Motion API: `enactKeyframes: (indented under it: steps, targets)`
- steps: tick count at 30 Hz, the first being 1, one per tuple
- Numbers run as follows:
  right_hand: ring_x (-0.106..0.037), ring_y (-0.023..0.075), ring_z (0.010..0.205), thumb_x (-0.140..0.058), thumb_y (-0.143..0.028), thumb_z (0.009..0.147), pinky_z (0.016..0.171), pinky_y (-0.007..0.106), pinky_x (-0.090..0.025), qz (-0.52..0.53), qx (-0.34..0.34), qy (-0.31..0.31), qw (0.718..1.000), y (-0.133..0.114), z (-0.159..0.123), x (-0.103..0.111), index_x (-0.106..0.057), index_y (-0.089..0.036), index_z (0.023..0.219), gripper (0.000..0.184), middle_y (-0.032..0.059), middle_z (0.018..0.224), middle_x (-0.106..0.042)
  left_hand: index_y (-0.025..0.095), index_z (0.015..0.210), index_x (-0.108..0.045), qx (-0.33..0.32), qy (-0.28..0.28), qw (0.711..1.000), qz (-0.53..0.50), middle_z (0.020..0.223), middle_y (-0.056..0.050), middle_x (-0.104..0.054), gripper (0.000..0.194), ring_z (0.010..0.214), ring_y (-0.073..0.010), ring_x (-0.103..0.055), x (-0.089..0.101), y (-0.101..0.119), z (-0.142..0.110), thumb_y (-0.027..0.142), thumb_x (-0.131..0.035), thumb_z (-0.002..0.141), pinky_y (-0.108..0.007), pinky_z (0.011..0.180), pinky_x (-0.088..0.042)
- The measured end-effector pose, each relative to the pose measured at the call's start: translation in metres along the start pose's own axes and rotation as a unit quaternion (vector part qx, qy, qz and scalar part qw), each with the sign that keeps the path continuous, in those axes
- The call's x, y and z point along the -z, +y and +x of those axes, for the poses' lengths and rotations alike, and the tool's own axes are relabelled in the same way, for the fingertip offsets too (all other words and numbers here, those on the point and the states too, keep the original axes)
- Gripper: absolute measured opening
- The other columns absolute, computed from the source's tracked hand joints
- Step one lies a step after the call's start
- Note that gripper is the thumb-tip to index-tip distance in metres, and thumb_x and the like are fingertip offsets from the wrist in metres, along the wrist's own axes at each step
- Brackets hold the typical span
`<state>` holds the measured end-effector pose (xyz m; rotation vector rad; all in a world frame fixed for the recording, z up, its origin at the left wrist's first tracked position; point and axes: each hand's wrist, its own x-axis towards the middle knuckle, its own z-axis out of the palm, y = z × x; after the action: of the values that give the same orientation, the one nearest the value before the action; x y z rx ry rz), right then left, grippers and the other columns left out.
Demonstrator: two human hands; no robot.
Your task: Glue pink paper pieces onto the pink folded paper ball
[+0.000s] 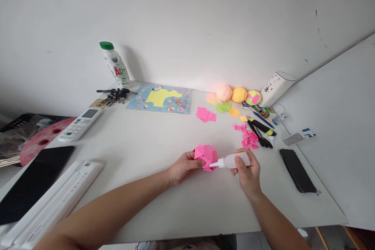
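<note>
My left grip closes round a pink paper ball just in from the middle of the worktop's near edge, thumb laid along its front; that seems meant to steady the faceted shell without crushing it. My right grip is wrapped about a squeeze bottle, tipped nearly flat so its white nozzle meets the ball's right side, probably so that I can aim at one spot while my fingers press the bottle.

Towards the right edge lies a black pouch, apart from my working space. Farther in, loose pink folded pieces sit in a heap beside some pens, perhaps kept within easy reach of my right side. Beyond, pink paper squares lie grouped apart from the green slips, as if sorted by colour.

Along the far edge, towards the right corner, three paper balls stand in a row by a white box, which may stop them rolling.
</note>
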<state>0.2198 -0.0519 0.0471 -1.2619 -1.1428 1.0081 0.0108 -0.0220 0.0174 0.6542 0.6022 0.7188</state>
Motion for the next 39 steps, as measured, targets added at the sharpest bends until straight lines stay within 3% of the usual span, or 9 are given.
enactKeyframes:
  steps: [18, 21, 25, 28, 30, 34, 36, 39]
  targets:
    - [-0.050, 0.0110, 0.047, -0.070, -0.036, 0.070, 0.043, 0.025, -0.042, -0.086, 0.119, 0.051, 0.988, 0.000, -0.008, 0.002, -0.058, -0.022, 0.085, 0.024, -0.0015, 0.067, -0.054, 0.015, 0.075, -0.069, 0.001, -0.009, 1.000, -0.018, 0.079, -0.005, -0.065, 0.014, 0.079, -0.0184, -0.057, -0.001, 0.002, -0.001, 0.024, -0.075, 0.066, -0.034, 0.083, -0.042]
    - [-0.050, 0.0107, 0.044, -0.070, -0.036, 0.071, 0.041, 0.026, -0.042, -0.035, 0.110, 0.052, 0.992, 0.000, -0.007, 0.005, -0.058, -0.021, 0.086, 0.024, -0.0017, 0.067, -0.055, 0.015, 0.074, -0.068, 0.001, -0.006, 1.000, -0.020, 0.079, -0.005, -0.064, 0.014, 0.079, -0.0183, -0.057, 0.000, 0.001, 0.000, 0.024, -0.075, 0.065, -0.034, 0.084, -0.042]
    - [-0.050, 0.0124, 0.039, -0.063, -0.041, 0.078, 0.041, 0.026, -0.042, 0.113, 0.105, 0.036, 0.987, -0.008, 0.008, 0.017, -0.056, -0.023, 0.089, 0.022, -0.0068, 0.049, -0.050, 0.015, 0.071, -0.066, -0.005, -0.002, 0.999, -0.035, 0.077, -0.004, -0.063, 0.013, 0.078, -0.0171, -0.056, 0.002, -0.001, 0.001, 0.023, -0.075, 0.065, -0.033, 0.084, -0.041]
    - [-0.062, 0.0187, 0.064, -0.066, -0.039, 0.075, 0.050, 0.029, -0.046, 0.152, 0.091, 0.036, 0.984, -0.016, 0.027, 0.033, -0.056, -0.024, 0.086, 0.021, 0.0006, 0.069, -0.066, 0.014, 0.073, -0.067, -0.015, -0.006, 0.999, -0.048, 0.079, -0.005, -0.063, 0.014, 0.080, -0.0177, -0.056, 0.003, -0.002, 0.002, 0.023, -0.075, 0.066, -0.034, 0.087, -0.041]
    - [-0.064, 0.0205, 0.080, -0.067, -0.038, 0.074, 0.063, 0.035, -0.050, 0.152, 0.084, 0.058, 0.983, -0.018, 0.040, 0.045, -0.057, -0.026, 0.092, 0.024, 0.0030, 0.087, -0.068, 0.014, 0.076, -0.068, -0.021, -0.009, 0.998, -0.057, 0.080, -0.006, -0.063, 0.014, 0.082, -0.0181, -0.057, 0.004, -0.002, 0.002, 0.023, -0.074, 0.068, -0.034, 0.088, -0.040]
    - [-0.063, 0.0216, 0.095, -0.074, -0.030, 0.067, 0.083, 0.042, -0.047, 0.073, 0.087, 0.134, 0.984, -0.010, 0.061, 0.068, -0.054, -0.027, 0.107, 0.044, 0.0028, 0.096, -0.069, 0.014, 0.079, -0.067, -0.028, -0.010, 0.998, -0.062, 0.082, -0.006, -0.063, 0.011, 0.084, -0.0178, -0.057, 0.007, -0.004, 0.003, 0.023, -0.070, 0.072, -0.032, 0.089, -0.041]
    - [-0.063, 0.0216, 0.093, -0.075, -0.029, 0.064, 0.086, 0.041, -0.047, -0.030, 0.076, 0.212, 0.974, -0.003, 0.068, 0.078, -0.057, -0.021, 0.102, 0.043, 0.0053, 0.099, -0.068, 0.014, 0.079, -0.067, -0.028, -0.010, 0.998, -0.061, 0.084, -0.007, -0.063, 0.010, 0.086, -0.0188, -0.057, 0.008, -0.005, 0.003, 0.023, -0.069, 0.073, -0.033, 0.090, -0.041]
    - [-0.064, 0.0231, 0.089, -0.073, -0.031, 0.062, 0.081, 0.038, -0.048, -0.198, 0.021, 0.254, 0.946, 0.004, 0.074, 0.091, -0.057, -0.016, 0.099, 0.044, 0.0086, 0.099, -0.067, 0.014, 0.077, -0.066, -0.031, -0.011, 0.997, -0.066, 0.085, -0.007, -0.062, 0.009, 0.089, -0.0197, -0.058, 0.009, -0.006, 0.003, 0.022, -0.067, 0.075, -0.033, 0.092, -0.041]
